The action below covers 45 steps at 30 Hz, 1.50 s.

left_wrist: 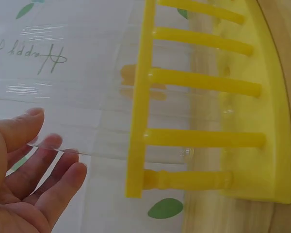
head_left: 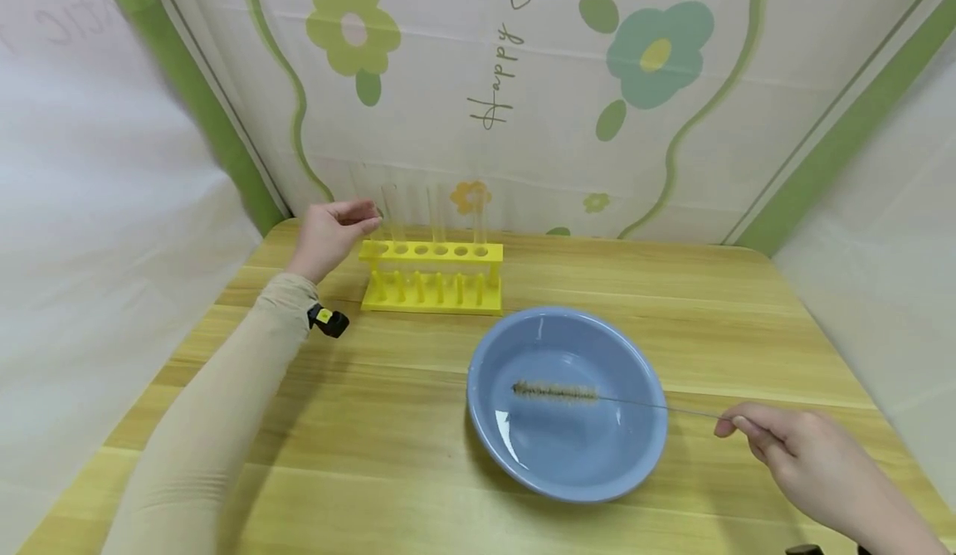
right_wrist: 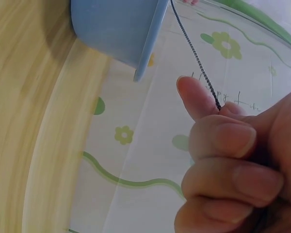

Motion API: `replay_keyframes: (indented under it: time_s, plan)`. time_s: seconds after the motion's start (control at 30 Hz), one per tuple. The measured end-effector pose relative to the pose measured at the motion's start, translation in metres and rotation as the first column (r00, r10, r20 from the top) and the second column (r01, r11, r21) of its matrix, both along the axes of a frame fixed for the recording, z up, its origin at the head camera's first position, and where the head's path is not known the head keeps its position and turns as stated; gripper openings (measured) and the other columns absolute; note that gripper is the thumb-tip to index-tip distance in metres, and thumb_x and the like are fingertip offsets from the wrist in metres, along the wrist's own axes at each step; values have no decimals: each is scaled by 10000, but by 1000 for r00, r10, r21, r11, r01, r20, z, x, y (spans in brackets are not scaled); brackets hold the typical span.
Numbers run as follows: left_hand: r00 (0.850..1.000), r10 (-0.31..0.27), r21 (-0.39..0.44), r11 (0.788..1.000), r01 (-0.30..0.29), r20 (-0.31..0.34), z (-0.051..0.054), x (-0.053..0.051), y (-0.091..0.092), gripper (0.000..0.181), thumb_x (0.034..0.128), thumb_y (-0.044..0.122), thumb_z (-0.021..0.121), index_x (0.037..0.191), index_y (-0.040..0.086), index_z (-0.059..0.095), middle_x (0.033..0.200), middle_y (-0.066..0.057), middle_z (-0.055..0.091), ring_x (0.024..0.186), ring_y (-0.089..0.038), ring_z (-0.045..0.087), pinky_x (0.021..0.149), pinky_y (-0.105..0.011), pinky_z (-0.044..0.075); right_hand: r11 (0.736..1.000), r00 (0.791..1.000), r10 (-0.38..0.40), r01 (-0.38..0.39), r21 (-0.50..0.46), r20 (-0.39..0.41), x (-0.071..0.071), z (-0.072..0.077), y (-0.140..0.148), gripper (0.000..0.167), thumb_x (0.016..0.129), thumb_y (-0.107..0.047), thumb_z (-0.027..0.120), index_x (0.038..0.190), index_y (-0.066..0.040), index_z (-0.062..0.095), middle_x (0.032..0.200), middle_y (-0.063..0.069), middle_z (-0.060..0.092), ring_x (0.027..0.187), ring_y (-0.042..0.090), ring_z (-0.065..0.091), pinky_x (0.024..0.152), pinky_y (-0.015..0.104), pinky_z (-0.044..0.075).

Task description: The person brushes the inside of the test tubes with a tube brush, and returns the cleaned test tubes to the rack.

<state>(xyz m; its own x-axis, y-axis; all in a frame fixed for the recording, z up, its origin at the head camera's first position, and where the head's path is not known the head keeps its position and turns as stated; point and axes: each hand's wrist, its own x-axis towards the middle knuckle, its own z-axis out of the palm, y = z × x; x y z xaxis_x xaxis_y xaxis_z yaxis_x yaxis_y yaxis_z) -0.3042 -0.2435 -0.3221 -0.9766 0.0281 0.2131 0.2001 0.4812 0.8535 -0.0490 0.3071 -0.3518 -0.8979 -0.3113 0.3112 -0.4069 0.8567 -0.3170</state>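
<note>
At the left end of a yellow test tube rack [head_left: 431, 252], my left hand [head_left: 336, 236] pinches a clear test tube [left_wrist: 169, 154] between thumb and fingers. The tube passes through the rack's top plate, and its rounded end hangs short of the base in the left wrist view. Several clear tubes stand in the rack. My right hand [head_left: 802, 455] grips the thin twisted wire [right_wrist: 196, 56] of a test tube brush, its fingers curled round the handle. The bristle head [head_left: 556, 391] is over the inside of a blue basin [head_left: 650, 372]; whether it touches the bottom I cannot tell.
The basin sits on the wooden table [head_left: 358, 464], in front and to the right of the rack. A flowered curtain [head_left: 545, 165] hangs right behind the table's back edge. White cloth sides [head_left: 97, 206] close in at left and right.
</note>
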Motion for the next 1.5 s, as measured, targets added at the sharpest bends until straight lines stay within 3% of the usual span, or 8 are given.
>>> replay_keyframes:
  time_s: [0.23,0.5,1.0,1.1,1.17,1.33,1.4,1.5]
  plan:
    - [999,-32,-73,997,33,16,-11,1,1,423,922,284,715,1300,103,658,1190,-80,688,1052,-202,644,845,-289,553,1000,1000,3,-3,-1,18,-1,-1,0,442,830,147,644,912,-285,686,879,-240,644,693,-32,503,550,204,395]
    - [998,-44,-82,996,48,49,-25,-1,-1,481,931,304,697,1360,103,610,1229,-88,673,1080,-218,648,897,-370,547,1000,1000,7,-7,-1,18,-2,-1,0,446,824,154,638,914,-280,687,875,-243,636,691,-28,497,556,186,377]
    - [999,-37,-135,990,41,35,-24,3,-1,520,944,321,686,1397,93,569,1224,-105,663,1081,-250,621,889,-420,542,1000,1000,1,0,-19,26,-3,-5,0,428,830,147,634,921,-266,702,826,-242,603,671,-15,459,554,200,360]
    - [1000,-19,-155,988,20,6,-22,8,-3,548,940,330,692,1409,83,553,1244,-114,644,1096,-259,598,885,-414,534,1000,1000,-3,3,-19,30,-3,-6,1,429,835,142,636,922,-273,699,838,-242,612,673,-13,463,556,204,364]
    - [999,24,-165,986,-32,-46,-19,13,-3,526,939,321,696,1384,68,576,1202,-123,647,1059,-262,595,848,-389,531,1000,999,-4,4,-20,35,-3,-6,0,428,841,138,635,925,-276,698,843,-242,615,675,-12,466,557,207,365]
    - [969,148,-155,971,-180,-197,-7,31,3,373,930,318,709,1198,60,690,1034,-85,682,878,-211,610,677,-273,505,1000,999,-3,4,-23,37,-2,-7,0,436,843,140,625,932,-282,692,856,-243,619,677,-10,468,556,210,362]
    - [967,141,-152,973,-175,-212,-3,37,8,362,928,319,711,1182,62,698,1037,-62,698,871,-182,626,668,-244,513,1000,1000,-5,6,-26,31,-1,-8,0,432,841,142,625,933,-274,697,854,-240,621,674,-10,464,557,206,358]
    - [979,86,-159,980,-116,-185,1,44,18,420,931,314,707,1258,53,667,1095,-65,705,929,-187,663,724,-272,559,999,1000,-3,3,-33,10,-1,-9,0,406,828,143,638,940,-239,717,864,-226,641,673,-15,463,558,193,360]
